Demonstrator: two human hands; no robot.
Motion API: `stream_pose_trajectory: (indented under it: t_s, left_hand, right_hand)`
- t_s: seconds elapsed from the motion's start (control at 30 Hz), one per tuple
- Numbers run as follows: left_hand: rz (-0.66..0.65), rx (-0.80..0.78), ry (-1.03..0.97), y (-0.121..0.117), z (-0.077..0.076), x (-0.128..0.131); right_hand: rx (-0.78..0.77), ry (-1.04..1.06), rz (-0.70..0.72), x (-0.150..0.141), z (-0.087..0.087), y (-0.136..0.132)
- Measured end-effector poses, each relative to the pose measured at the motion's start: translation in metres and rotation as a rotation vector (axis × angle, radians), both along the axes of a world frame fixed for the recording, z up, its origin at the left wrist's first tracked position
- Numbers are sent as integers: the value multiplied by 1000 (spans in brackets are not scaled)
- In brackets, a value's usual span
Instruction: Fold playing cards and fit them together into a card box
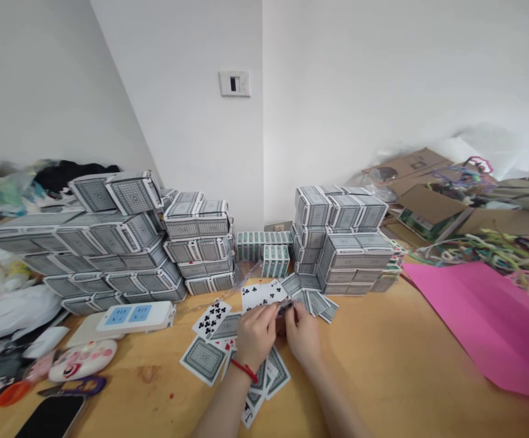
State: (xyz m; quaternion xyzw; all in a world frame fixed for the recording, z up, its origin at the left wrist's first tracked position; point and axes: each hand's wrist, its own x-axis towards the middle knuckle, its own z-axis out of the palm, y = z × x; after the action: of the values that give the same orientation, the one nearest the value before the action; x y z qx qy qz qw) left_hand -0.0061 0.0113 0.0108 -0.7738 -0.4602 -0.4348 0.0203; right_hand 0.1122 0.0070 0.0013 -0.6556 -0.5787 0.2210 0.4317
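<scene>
My left hand (257,333), with a red string bracelet at the wrist, and my right hand (304,334) meet over the table. Their fingers pinch a playing card (285,306) between them; it is seen nearly edge-on and mostly covered by the fingers. Loose playing cards lie around and under the hands, among them a ten of clubs (212,319) face up, a face-down card (203,360) on the left and more face-down cards (328,309) beyond my right hand.
Blocks built of grey-backed cards rise in stacks on the left (122,243) and right (355,243). Small green-and-white boxes (276,261) stand between them. A power strip (136,317), a phone (52,418), a mouse (84,360) and a pink sheet (487,322) also lie on the table.
</scene>
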Motion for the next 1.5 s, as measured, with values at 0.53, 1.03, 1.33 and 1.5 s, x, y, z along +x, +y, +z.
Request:
stream_pose_trajectory:
  t_s: [0.53, 1.03, 1.33, 1.5]
  left_hand:
    - [154, -104, -246, 2, 1, 2]
    - [171, -164, -339, 2, 2, 1]
    - [208, -260, -333, 1, 8, 0]
    - [191, -171, -279, 2, 4, -1]
  right_hand:
    - [33, 23, 89, -3, 0, 0]
    - [3, 52, 116, -5, 6, -3]
    - [37, -11, 73, -6, 1, -1]
    - [35, 85, 83, -6, 2, -2]
